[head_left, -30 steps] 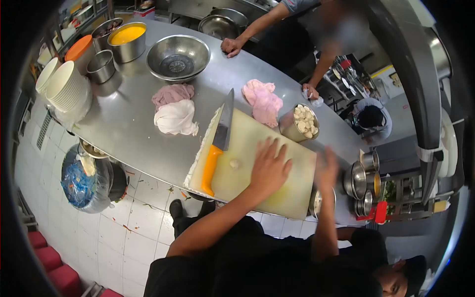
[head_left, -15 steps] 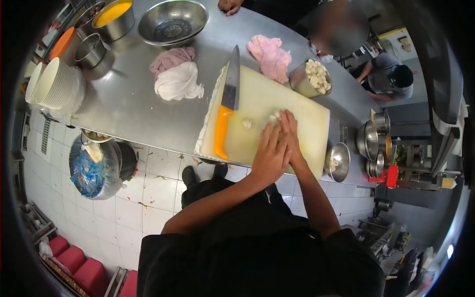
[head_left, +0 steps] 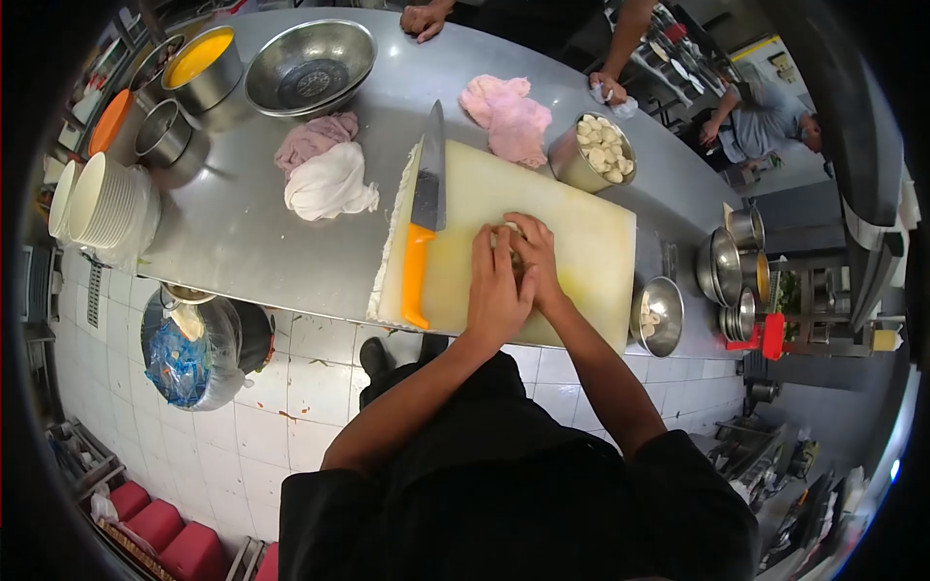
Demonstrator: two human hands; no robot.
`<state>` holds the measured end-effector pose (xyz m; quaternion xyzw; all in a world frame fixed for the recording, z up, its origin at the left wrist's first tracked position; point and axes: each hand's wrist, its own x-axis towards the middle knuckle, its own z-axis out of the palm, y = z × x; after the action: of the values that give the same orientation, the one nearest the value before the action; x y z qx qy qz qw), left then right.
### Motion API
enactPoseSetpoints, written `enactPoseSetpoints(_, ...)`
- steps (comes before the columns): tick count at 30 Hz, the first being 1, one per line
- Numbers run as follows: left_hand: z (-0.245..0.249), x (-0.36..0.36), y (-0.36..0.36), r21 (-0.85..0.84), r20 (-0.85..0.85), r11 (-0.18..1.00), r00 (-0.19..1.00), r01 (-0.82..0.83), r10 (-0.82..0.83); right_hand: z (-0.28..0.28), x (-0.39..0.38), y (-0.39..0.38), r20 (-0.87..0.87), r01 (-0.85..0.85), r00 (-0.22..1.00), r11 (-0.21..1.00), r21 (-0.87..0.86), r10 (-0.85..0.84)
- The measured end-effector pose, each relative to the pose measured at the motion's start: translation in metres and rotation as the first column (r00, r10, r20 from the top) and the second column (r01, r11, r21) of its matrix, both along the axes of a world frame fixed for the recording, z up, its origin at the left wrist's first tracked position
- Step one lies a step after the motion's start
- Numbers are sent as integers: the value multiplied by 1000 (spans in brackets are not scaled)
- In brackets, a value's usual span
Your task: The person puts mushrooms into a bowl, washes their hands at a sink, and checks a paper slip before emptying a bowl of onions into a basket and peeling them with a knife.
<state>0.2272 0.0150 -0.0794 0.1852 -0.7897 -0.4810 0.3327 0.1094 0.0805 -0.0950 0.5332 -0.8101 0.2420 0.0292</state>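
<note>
My left hand [head_left: 497, 289] and my right hand [head_left: 535, 259] are cupped together over the cutting board [head_left: 581, 228]. Their fingers curl inward around small whitish pieces [head_left: 510, 227], mostly hidden, whose kind I cannot make out. To the left of my hands lies a chef's knife [head_left: 419, 242] with an orange handle, flat on the board, its blade pointing away from me and its tip past the far edge. A metal pot [head_left: 579, 172] of chunky whitish pieces stands beyond the board's far right corner. Beside the right edge, a steel bowl [head_left: 666, 324] holds a few pale pieces.
Cloths, one white [head_left: 329, 184] and one pink [head_left: 513, 121], lie on the steel counter [head_left: 242, 232]. A large bowl [head_left: 310, 68], an orange-filled pot [head_left: 201, 68] and stacked white bowls [head_left: 102, 208] stand left. A co-worker's hands [head_left: 423, 21] rest across the counter.
My hands have drawn together and shifted slightly left, going from flat, outstretched fingers to a cupped hold. The loose whitish pieces on the board are now under them. The view has shifted a little.
</note>
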Motion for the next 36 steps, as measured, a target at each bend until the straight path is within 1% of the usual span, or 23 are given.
enactPoseSetpoints(3,-1,-18,7,-6,-6,999,999,-46,46,-11,-4,3,62,47,997,993,-106,-40)
enactPoseSetpoints(6,-1,-29,13,55,75,994,993,-94,90,-7,-1,7,68,92,994,987,-129,-84)
enactPoseSetpoints(9,-4,-47,23,215,60,957,981,-193,184,-2,2,9,207,199,965,963,-181,-160)
enactPoseSetpoints(10,-6,-52,25,356,55,915,981,-192,184,-4,0,9,262,240,950,935,-260,-171)
enactPoseSetpoints(12,-9,-64,28,609,35,774,981,-174,192,-8,-9,9,366,324,915,853,-409,-172)
enactPoseSetpoints(13,-10,-70,34,631,11,755,974,-182,225,-11,-12,10,543,441,818,814,-379,-191)
enactPoseSetpoints(14,-10,-77,42,652,-17,735,965,-186,260,-13,-16,11,695,545,692,771,-328,-194)
enactPoseSetpoints(15,-7,-82,47,675,-45,714,955,-188,293,-12,-19,12,821,635,541,728,-256,-183)
enactPoseSetpoints(16,-6,-86,50,667,-60,722,953,-184,298,-10,-23,14,871,666,473,701,-256,-132)
enactPoseSetpoints(18,-2,-93,58,652,-90,739,950,-172,301,-2,-27,21,944,728,329,642,-240,-20)
enactPoseSetpoints(21,4,-102,68,733,-85,659,938,-169,335,13,-33,28,982,820,109,545,-175,152)
enactPoseSetpoints(24,12,-111,73,823,-104,562,952,-80,287,13,-48,42,912,813,-96,560,-159,399)
enactPoseSetpoints(27,35,-129,76,735,-144,673,952,-80,271,37,-68,49,907,794,-65,571,-206,417)
enactPoseSetpoints(30,66,-174,66,717,-293,695,926,48,238,70,-115,41,920,795,119,519,-314,374)
enactPoseSetpoints(32,82,-219,52,604,-363,795,905,48,221,73,-170,32,884,780,261,455,-430,388)
enactPoseSetpoints(34,95,-254,37,508,-397,856,908,98,131,120,-176,13,870,782,479,395,-483,115)
enactPoseSetpoints(36,90,-287,22,297,-363,954,928,33,81,100,-220,5,755,702,641,502,-505,-137)
